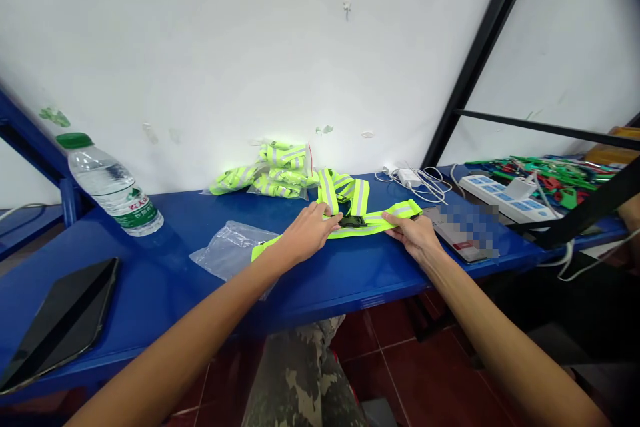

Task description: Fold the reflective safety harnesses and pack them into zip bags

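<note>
While left hand [309, 235] and right hand [414, 235] pin a reflective strap [370, 223] — fingers [326, 215] pressed together, buckle [353, 221] between

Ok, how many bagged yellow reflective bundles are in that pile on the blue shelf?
4 visible: the top bundle, the left bundle at the pile's end, the middle bundle under the top one, the front bundle lowest. More may be hidden beneath.
</note>
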Available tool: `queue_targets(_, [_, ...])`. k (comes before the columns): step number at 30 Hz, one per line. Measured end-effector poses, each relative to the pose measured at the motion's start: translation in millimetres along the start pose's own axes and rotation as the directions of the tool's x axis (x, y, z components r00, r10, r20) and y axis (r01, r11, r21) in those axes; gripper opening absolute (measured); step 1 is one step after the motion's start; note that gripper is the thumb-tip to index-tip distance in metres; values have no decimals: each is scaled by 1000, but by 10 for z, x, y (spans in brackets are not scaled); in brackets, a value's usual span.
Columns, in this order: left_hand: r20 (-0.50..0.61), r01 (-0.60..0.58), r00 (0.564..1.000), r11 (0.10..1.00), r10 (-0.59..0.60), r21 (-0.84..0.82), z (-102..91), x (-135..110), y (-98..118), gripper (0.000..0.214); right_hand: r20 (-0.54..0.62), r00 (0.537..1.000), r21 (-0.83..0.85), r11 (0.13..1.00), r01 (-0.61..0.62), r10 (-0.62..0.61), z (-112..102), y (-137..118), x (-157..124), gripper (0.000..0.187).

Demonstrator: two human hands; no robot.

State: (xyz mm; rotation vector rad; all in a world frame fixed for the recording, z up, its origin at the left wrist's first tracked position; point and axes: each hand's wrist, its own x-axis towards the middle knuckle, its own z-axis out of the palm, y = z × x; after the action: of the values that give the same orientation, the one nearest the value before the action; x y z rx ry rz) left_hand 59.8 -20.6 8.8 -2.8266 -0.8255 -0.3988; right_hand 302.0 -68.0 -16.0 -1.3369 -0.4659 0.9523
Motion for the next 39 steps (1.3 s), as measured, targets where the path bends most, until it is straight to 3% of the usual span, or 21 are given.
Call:
queue_targets(4, [1,-21,1000,999,21,32,-9,-96,-56,42,-15,999,-15,999,46,-46,-19,-31,2,23])
queue_targets(9, [46,5,999,1000,-7,28,-45,-280,-154,43,44,999,-2,1000,7,-7,-108,-4,33,22])
queue_targets(13, [87,61,994,998,-62,20,-108,-329,-107,49,8,992,-12,992,127,-127,-68,47,-13,31])
queue_targets(16, [88,99,991,993,-104,61,-133,-280,-9,58,121,979,-38,985,168,-163,27,105,-73,46])
queue_targets(18, [105,97,989,992,-106,85,-119,-240,34,58,238,953,-202,950,236,-186,76,156,-103,50])
queue_targets(20, [117,87,988,992,-97,89,-82,-217,43,52,343,893,-412,808,422,-291,103,207,-127,46])
queue_targets(23, [106,74,991,995,-80,60,-18,-217,19,48,410,735,-561,485,670,-541,130,255,-177,46])
queue_targets(26, [95,60,994,998,-62,27,20,-227,3,44,370,605,-585,329,741,-705,193,243,-248,54])
queue_targets(28, [83,55,995,998,-56,13,29,-230,7,41,406,530,-594,225,772,-744,264,212,-298,47])
queue_targets(31, [76,67,995,998,-68,7,38,-235,16,38,673,403,-591,-122,798,-620,393,169,-369,28])
queue_targets(33, [76,79,994,997,-78,-14,41,-250,6,36,844,359,-503,-353,789,-399,470,160,-406,24])
queue_targets(34, [75,80,994,996,-77,-44,39,-263,-5,34,886,356,-457,-425,781,-298,500,160,-419,24])
queue_targets(36, [75,91,994,987,-81,-135,21,-297,-44,33,910,377,-412,-493,766,-176,538,163,-431,24])
queue_targets(39, [93,177,983,959,-160,-219,-62,-360,-136,49,904,412,-410,-504,760,-113,552,139,-429,26])
